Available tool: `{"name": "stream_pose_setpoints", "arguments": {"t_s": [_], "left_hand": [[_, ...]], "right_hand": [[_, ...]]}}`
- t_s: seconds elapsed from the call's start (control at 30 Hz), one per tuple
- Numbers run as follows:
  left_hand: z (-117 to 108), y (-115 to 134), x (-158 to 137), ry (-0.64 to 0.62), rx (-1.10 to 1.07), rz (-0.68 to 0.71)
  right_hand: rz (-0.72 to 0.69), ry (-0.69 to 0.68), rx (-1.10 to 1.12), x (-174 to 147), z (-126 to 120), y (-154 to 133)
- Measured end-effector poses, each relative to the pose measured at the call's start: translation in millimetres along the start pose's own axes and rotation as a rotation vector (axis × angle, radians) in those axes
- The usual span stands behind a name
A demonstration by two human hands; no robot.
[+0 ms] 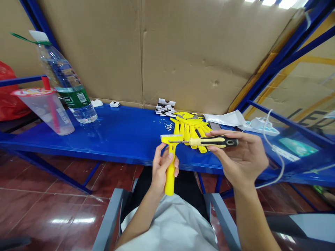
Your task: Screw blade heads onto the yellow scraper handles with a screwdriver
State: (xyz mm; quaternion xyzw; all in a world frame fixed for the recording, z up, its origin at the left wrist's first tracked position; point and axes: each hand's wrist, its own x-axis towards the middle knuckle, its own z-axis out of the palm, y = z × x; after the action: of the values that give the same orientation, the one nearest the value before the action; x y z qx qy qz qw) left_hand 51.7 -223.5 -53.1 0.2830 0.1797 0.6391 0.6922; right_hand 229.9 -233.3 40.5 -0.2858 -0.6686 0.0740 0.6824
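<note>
My left hand (162, 168) is wrapped round the handle of a yellow scraper (170, 179), held upright in front of the bench edge with its wide head at the top. A blade-like strip lies along the top of that head. In my right hand (242, 157) is a screwdriver (213, 141) with a cream and black handle, gripped between thumb and fingers. Its shaft points left and its tip meets the scraper head near a small screw. Behind them, several yellow scraper handles (193, 130) lie side by side on the blue bench (125, 129).
Small screws (169, 127) are scattered left of the handles, near a stack of small white boxes (165, 107). A water bottle (75, 94) and a plastic cup (56, 115) stand at the left. White packets (225, 118) and a white cable (282, 164) lie at the right.
</note>
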Motion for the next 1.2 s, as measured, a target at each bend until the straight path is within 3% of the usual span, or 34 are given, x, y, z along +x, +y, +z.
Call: {"name": "stream_pose_setpoints", "arguments": {"t_s": [0.87, 1.2], "left_hand": [[3.2, 2.3, -0.8, 0.007, -0.017, 0.03], [-1.5, -0.4, 0.1, 0.005, -0.003, 0.008]], "right_hand": [[0.042, 0.067, -0.001, 1.3, 4.3, 0.8], [-0.067, 0.055, -0.028, 0.2, 3.4, 3.2]]}}
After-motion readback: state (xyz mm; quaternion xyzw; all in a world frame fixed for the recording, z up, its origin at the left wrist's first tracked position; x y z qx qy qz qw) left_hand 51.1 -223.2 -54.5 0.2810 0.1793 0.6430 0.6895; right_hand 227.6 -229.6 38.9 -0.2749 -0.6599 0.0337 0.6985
